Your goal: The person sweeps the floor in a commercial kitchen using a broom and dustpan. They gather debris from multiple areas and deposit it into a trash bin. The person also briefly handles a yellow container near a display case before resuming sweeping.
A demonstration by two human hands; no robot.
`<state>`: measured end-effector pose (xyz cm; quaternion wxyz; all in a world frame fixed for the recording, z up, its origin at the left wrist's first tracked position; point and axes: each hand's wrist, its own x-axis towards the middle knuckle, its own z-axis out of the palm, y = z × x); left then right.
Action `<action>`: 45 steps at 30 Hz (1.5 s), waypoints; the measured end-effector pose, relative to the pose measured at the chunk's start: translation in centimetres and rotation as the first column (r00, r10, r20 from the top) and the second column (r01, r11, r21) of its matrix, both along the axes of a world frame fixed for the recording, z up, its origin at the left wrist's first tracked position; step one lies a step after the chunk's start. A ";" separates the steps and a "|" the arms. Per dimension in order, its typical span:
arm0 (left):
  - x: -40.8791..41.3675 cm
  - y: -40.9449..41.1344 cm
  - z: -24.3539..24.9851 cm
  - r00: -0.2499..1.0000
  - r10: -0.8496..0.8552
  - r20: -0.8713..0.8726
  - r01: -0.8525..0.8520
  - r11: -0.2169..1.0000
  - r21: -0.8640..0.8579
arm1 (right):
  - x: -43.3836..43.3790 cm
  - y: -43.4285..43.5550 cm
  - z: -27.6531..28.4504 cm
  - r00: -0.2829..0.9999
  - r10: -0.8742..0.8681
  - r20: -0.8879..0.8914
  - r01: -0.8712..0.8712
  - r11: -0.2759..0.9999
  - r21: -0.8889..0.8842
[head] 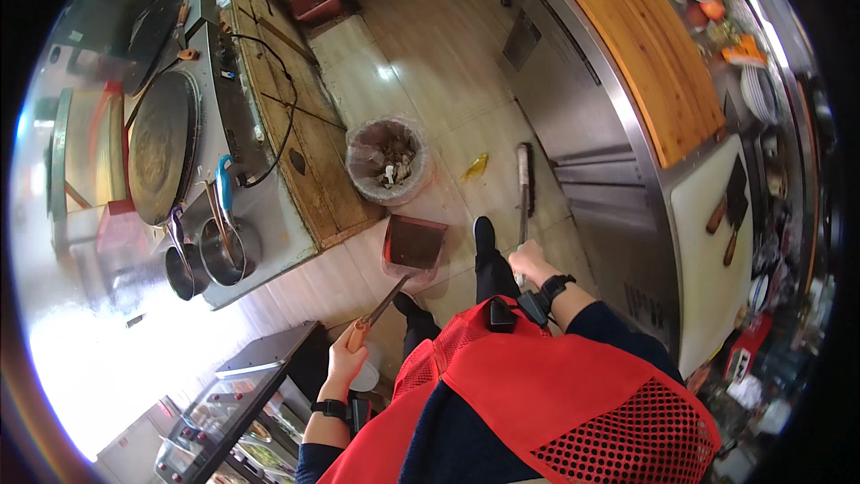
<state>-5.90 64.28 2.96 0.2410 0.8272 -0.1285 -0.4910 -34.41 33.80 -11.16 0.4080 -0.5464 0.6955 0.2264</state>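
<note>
My left hand (349, 351) grips the orange handle of a long-handled dustpan (415, 243), whose reddish pan sits on the tiled floor ahead of my feet. In my right hand (530, 263) is the stick of a broom (524, 178). Its long narrow head with dark bristles rests on the floor beside the steel counter. Between broom and trash bin lies a yellow scrap (476, 167). The lined trash bin (390, 160), holding refuse, stands just beyond the dustpan.
Left is a steel cooking counter with a round griddle (164, 148) and two pots (230, 252) over wooden cabinet fronts (302, 114). To the right, a steel counter (584, 94) carries a wooden board (645, 47), a white cutting board (709, 242) and a cleaver (737, 195).
</note>
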 end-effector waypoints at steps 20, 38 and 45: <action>-1.7 -8.6 1.4 0.977 -0.213 -0.016 0.212 0.965 0.155 | 11.4 -28.8 -5.4 0.838 0.530 -0.127 -0.542 0.783 -0.305; -2.3 -10.8 -0.6 0.926 -0.357 0.126 0.354 0.934 0.046 | -0.4 5.3 6.0 0.880 0.468 0.086 -0.469 0.825 0.315; -2.6 -8.2 -1.3 0.927 -0.331 0.178 0.338 0.941 -0.008 | -5.1 8.5 8.9 0.865 0.405 0.297 -0.482 0.835 0.265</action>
